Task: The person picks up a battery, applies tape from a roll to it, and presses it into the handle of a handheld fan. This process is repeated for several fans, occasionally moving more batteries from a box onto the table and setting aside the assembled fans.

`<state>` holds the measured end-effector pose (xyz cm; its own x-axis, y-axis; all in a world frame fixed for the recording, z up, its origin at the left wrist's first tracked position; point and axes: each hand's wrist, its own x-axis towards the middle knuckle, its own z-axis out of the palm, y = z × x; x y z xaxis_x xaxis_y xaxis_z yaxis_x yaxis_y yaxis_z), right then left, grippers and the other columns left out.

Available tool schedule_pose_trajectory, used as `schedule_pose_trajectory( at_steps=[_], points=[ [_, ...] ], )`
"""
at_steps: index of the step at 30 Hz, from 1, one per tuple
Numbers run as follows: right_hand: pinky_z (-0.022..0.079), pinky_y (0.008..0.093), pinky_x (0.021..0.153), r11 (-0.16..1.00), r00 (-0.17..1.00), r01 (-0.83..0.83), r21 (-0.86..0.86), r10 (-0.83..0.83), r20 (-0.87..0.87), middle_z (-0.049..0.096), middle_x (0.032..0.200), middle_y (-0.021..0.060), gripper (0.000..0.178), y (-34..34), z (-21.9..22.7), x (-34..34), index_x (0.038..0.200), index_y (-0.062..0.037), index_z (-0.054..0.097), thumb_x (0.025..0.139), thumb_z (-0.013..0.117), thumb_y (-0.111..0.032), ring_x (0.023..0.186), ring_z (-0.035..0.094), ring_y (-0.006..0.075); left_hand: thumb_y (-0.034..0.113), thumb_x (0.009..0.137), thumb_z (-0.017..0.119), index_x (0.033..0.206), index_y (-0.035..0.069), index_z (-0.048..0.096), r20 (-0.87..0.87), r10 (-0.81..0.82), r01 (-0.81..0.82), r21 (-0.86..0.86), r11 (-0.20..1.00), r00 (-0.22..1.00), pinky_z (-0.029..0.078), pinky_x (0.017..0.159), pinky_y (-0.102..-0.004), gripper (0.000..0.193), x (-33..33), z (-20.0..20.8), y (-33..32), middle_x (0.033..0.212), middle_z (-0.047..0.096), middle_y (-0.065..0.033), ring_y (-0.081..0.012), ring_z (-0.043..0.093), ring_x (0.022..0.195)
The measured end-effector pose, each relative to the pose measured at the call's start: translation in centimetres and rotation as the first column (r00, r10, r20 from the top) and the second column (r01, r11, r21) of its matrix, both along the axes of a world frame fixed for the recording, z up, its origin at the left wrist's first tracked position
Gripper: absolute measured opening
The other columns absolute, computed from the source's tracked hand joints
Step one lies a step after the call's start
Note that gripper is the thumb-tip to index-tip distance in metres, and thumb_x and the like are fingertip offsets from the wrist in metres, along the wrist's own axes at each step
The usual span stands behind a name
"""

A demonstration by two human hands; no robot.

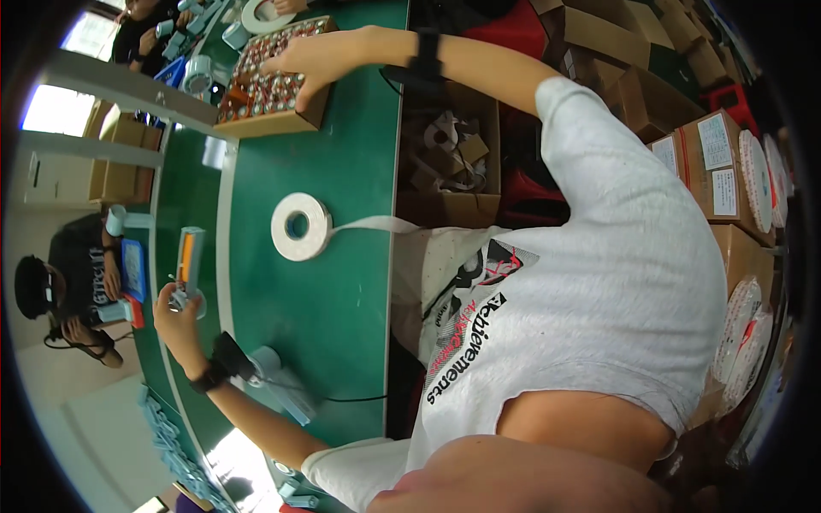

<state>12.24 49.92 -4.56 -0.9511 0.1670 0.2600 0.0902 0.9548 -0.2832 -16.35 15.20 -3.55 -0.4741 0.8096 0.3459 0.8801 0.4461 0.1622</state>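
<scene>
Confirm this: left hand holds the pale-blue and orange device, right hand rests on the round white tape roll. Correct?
No: the head view shows the right hand over the brown cardboard box of small parts, not the tape roll. The left hand does hold the device.

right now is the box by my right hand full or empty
Mostly full: small shiny parts crowd the box, around your right hand.
</scene>
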Motion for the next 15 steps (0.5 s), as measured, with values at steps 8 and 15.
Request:
schedule_pose_trajectory(
  at_steps=[8,15],
  points=[
    [0.045,0.0414,0.06,0.935,0.977,0.006,0.354,0.07,-0.202,0.056,0.088,0.0146,0.038,3.0,-4.5,-8.2,0.095,-0.0087,0.052,0.081,0.053,-0.044,0.075,0.057,0.0305,0.02,0.064,0.072,0.114,0.002,0.052,-0.153,0.414,-0.439,-0.207,0.874,0.897,0.04,0.09,-0.0384,0.057,-7.1,-5.7,0.6,0.116,0.051,-0.0212,-0.0334,0.05,0.106],
    [0.043,0.0427,0.052,0.947,0.96,-0.143,0.287,0.203,-0.192,0.054,0.064,0.015,0.026,2.2,-3.1,-9.0,0.089,-0.0091,0.049,0.086,0.048,-0.035,0.061,0.056,0.0325,0.015,0.078,0.062,0.12,0.002,0.047,0.208,0.155,-0.159,0.003,0.987,0.966,0.036,0.093,-0.0383,0.047,5.5,0.9,-6.9,0.118,0.051,-0.0194,-0.0297,0.048,0.111]
  ],
)
